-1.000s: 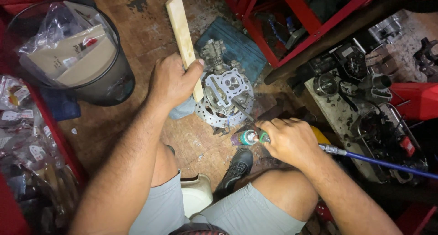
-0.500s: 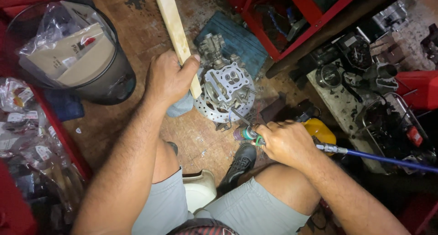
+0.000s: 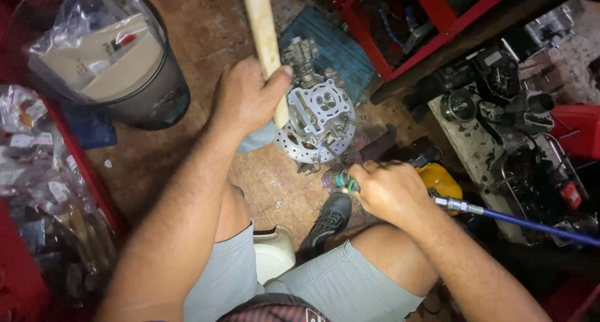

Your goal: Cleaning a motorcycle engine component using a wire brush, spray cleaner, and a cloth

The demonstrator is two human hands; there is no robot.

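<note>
On the dirty brown floor (image 3: 187,66), right in front of the seated person, a grey metal engine part (image 3: 320,106) is lying on top of a drilled brake disc (image 3: 300,148), and everything else is sitting around it. The left hand (image 3: 247,97) is closing tight round a pale wooden stick (image 3: 262,28), which is pressing down on the near left edge of the engine part and slanting up and away from it. The right hand (image 3: 390,191) is wrapping firmly around an air tool (image 3: 340,181) just below the engine part, its small tip pointing towards the disc; a blue hose (image 3: 531,225) is running off from the hand to the right. Left of the engine part, well apart from it, a dark bucket (image 3: 156,103) is holding plastic bags. Behind the part a blue mat (image 3: 340,47) is lying flat. A black shoe (image 3: 328,222) is resting just below the air tool, and a yellow can (image 3: 440,178) is showing just right of that hand
</note>
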